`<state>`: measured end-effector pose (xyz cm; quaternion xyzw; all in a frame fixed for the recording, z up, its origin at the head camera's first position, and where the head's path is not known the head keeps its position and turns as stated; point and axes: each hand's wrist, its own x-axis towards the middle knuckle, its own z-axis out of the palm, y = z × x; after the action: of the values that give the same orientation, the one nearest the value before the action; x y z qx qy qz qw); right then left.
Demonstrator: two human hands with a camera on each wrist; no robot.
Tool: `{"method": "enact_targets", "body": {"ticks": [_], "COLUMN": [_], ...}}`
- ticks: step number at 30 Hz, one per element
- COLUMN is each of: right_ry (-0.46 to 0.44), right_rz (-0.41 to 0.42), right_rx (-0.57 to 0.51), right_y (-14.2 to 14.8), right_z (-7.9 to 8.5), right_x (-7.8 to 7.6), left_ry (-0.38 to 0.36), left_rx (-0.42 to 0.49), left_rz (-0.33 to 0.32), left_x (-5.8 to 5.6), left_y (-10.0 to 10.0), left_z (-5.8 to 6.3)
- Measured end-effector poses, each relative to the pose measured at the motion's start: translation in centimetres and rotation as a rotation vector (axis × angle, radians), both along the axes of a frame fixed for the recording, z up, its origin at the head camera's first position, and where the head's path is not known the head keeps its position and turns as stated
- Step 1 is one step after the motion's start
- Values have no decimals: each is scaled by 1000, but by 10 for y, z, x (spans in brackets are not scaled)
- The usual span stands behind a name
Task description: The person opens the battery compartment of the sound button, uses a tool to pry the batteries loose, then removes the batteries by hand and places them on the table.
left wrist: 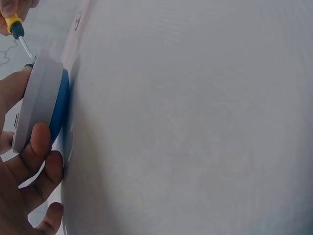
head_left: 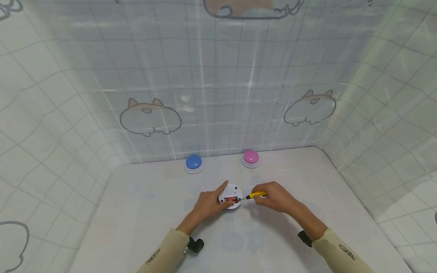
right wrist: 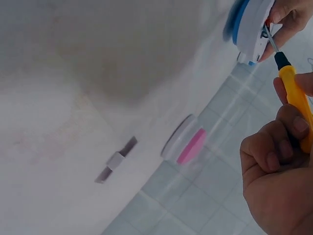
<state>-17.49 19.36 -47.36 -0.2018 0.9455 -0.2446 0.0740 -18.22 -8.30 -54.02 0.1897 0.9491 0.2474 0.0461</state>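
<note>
My left hand (head_left: 208, 203) grasps the upturned round white-and-blue plastic button (head_left: 230, 195), right hand (head_left: 275, 197) grasping the yellow-handled screwdriver (head_left: 255, 195); only the left wrist view shows its blue dome.

No legible text or labels.

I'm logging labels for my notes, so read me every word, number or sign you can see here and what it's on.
No text here can be read.
Each sleeve cuff has a small dark print: too small to read.
The battery in the upturned button shows a red label: blurred.
The yellow screwdriver shows no marking.
The wall sheet carries cartoon drawings, no words.
</note>
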Motion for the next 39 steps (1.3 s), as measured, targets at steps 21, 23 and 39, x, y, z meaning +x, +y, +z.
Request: {"method": "enact_targets", "body": {"ticks": [21, 23, 39], "right_ry": [-107, -95, 40], "right_rz": [-18, -10, 6], "right_rx": [-95, -72, 92], "right_y": [12, 10, -1], "right_z": [7, 6, 13], "right_x": [-2, -2, 4], "left_ry": [-21, -17, -27], "left_rx": [-17, -14, -9], "left_rz": [9, 1, 8], "left_x": [0, -2, 1], "left_y": [5, 4, 6], "left_z": [4, 4, 6]}}
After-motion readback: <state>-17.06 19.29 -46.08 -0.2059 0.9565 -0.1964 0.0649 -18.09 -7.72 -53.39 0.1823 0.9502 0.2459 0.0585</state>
